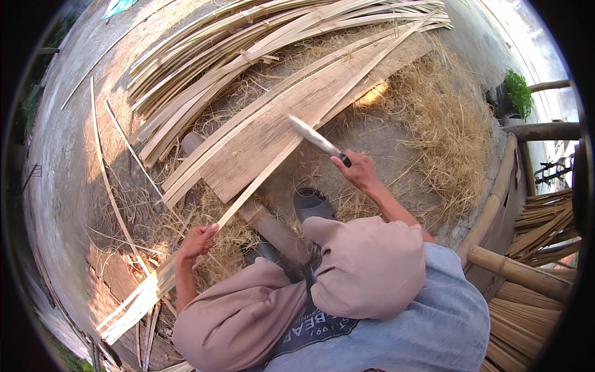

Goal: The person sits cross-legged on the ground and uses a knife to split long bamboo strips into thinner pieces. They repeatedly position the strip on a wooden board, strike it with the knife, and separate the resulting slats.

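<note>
My left hand [197,240] is closed around a long pale bamboo strip [269,166], which slants up to the right across a wide wooden board [251,152]. In my right hand [359,172] is a knife [316,137] with a broad metal blade and a dark handle. The blade points up and left, its tip over the board close to the strip; whether it touches cannot be made out. A few more flat strips [186,181] lie along the board's far side. Below my left hand, further pale strips [139,301] rest on the ground.
A large bundle of split bamboo [217,62] lies beyond the board. Curly shavings [443,133] cover the ground to the right and around my feet. Bamboo poles [517,273] form a frame at the right, with more strips [520,316] behind it. A green plant [518,94] stands farther back.
</note>
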Demonstrator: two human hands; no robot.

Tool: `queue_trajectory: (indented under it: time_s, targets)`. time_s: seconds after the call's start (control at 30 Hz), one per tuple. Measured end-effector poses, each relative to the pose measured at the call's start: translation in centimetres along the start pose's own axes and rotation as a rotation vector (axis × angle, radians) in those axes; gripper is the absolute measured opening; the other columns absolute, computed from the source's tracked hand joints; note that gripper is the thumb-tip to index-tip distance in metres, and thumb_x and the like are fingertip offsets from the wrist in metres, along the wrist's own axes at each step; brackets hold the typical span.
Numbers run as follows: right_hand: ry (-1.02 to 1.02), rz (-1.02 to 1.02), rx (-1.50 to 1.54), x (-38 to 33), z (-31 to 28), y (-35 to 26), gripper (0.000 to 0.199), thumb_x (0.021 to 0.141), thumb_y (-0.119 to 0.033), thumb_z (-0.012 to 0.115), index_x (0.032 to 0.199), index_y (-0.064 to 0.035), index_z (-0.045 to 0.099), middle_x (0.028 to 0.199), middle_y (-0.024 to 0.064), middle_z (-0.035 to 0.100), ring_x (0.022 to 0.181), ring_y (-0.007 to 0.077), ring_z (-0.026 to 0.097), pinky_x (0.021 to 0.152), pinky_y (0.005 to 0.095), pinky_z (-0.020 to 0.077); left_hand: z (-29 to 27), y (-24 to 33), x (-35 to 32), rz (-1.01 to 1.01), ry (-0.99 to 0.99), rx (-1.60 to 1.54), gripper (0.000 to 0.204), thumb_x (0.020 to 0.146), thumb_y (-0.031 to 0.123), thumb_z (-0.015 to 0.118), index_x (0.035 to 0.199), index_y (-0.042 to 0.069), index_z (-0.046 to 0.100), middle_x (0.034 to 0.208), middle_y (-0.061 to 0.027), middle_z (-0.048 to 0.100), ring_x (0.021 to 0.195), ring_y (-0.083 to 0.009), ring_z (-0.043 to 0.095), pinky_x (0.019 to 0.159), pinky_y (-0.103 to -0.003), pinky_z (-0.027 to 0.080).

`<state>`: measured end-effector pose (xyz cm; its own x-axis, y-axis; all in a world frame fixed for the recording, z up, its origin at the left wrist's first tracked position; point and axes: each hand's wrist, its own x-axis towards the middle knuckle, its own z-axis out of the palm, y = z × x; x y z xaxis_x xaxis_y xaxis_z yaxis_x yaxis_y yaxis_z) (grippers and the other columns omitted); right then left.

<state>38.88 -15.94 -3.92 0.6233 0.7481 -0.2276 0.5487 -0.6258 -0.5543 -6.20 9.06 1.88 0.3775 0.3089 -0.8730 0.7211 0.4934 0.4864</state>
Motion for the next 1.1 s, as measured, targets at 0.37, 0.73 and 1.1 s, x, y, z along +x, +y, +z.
queue_trajectory:
  time_s: [0.37, 0.73, 1.1]
  targets:
    - [0.197, 0.108, 0.027, 7.2, -4.5, 5.6, 0.065, 0.099, -0.063, 0.058, 0.079, -0.0015, 0.062, 0.064, 0.0220, 0.062, 0.062, 0.0375, 0.065, 0.060, 0.0494, 0.0486, -5.0, -6.1, -4.5, -0.072, 0.019, -0.022, 0.045, 0.100, 0.044, 0.071, 0.075, 0.008, 0.062, 0.057, 0.0041, 0.048, 0.049, -0.0043, 0.039, 0.045, -0.024, 0.028]
    - [0.274, 0.205, 0.031, 11.9, -9.9, 7.4, 0.074, 0.101, -0.066, 0.053, 0.071, 0.0021, 0.060, 0.065, 0.0227, 0.063, 0.064, 0.0389, 0.064, 0.063, 0.0496, 0.0492, -9.2, -10.1, -9.3, -0.123, 0.119, 0.140, 0.049, 0.100, 0.048, 0.070, 0.075, 0.006, 0.065, 0.060, 0.0049, 0.048, 0.051, -0.0066, 0.041, 0.048, -0.025, 0.030]
    - [-0.184, -0.365, -0.191, 1.0, -1.2, -3.4, 0.061, 0.098, -0.066, 0.057, 0.088, -0.0064, 0.063, 0.076, 0.0182, 0.069, 0.075, 0.0389, 0.071, 0.065, 0.0499, 0.0559, 7.2, -10.3, -3.9, 0.473, 0.939, 0.633, 0.041, 0.097, 0.050, 0.070, 0.083, 0.012, 0.070, 0.061, -0.0091, 0.063, 0.054, -0.0317, 0.058, 0.055, -0.043, 0.044]
